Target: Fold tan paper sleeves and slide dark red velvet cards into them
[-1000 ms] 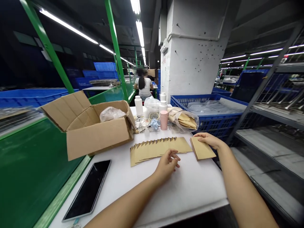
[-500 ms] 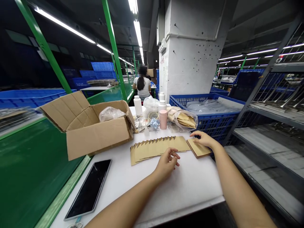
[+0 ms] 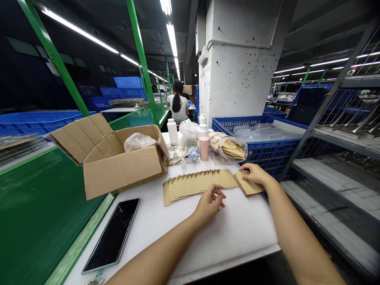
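A fanned row of brown paper envelopes (image 3: 196, 184) lies across the white table (image 3: 234, 237). At its right end sits a small stack of brown envelopes (image 3: 247, 186). My right hand (image 3: 253, 173) rests flat on that stack with fingers spread, pressing on the top envelope. Just below the fanned row, my left hand (image 3: 210, 204) hovers with fingers loosely curled and holds nothing; its fingertips are near the lower edge of the row.
An open cardboard box (image 3: 115, 156) with a plastic bag stands at left. A dark phone (image 3: 114, 233) lies near the front left. White bottles (image 3: 172, 131), a pink cup (image 3: 204, 149) and a bag of envelopes (image 3: 230, 148) crowd the back. A blue crate (image 3: 261, 136) stands at right. A person (image 3: 178, 103) sits far behind.
My right hand slid the small envelope stack a little left, toward the end of the fanned row. My left hand has barely moved.
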Tool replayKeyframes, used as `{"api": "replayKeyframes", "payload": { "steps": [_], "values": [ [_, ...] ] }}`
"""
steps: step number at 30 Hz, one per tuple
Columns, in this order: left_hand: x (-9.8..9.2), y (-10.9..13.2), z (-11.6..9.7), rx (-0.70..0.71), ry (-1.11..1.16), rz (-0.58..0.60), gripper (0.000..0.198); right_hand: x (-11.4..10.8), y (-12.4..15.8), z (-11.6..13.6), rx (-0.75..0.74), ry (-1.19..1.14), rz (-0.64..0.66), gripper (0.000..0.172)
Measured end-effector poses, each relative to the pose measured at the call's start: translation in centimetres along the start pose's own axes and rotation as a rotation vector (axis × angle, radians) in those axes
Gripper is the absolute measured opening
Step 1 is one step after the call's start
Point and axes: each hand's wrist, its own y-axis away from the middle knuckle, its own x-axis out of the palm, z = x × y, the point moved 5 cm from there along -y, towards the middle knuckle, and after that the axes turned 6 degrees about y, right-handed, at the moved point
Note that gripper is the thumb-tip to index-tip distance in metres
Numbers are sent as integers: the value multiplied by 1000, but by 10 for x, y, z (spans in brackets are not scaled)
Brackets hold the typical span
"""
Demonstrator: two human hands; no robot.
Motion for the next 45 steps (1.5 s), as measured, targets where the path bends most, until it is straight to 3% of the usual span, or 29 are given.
{"api": "replayKeyframes", "payload": {
  "steps": [4, 7, 12, 14, 16, 18, 23, 31, 45],
  "values": [
    [-3, 0, -3, 55, -32, -54, 25, -16, 3, 12, -1, -23, -76, 10],
    [-6, 1, -11, 148, -30, -98, 23, -19, 11, 44, -100, -198, -79, 12],
    [-2, 5, -22, 274, 138, -11, 45, 18, 36, 124, -347, -375, 42, 8],
    [-8, 5, -23, 304, 88, -96, 42, 30, 46, 146, -388, -346, -70, 10],
    [-18, 5, -24, 333, -35, -224, 41, 31, 58, 157, -395, -276, -342, 11],
    [-24, 6, -26, 368, -147, -291, 46, 31, 69, 164, -397, -254, -493, 11],
    [-20, 7, -31, 484, -281, -212, 57, 40, 80, 172, -380, -426, -372, 10],
    [-13, 9, -35, 615, -378, -141, 68, 37, 81, 167, -302, -526, -378, 8],
    [-12, 11, -37, 628, -506, -140, 74, 36, 80, 165, -289, -529, -363, 7]
  ]
}}
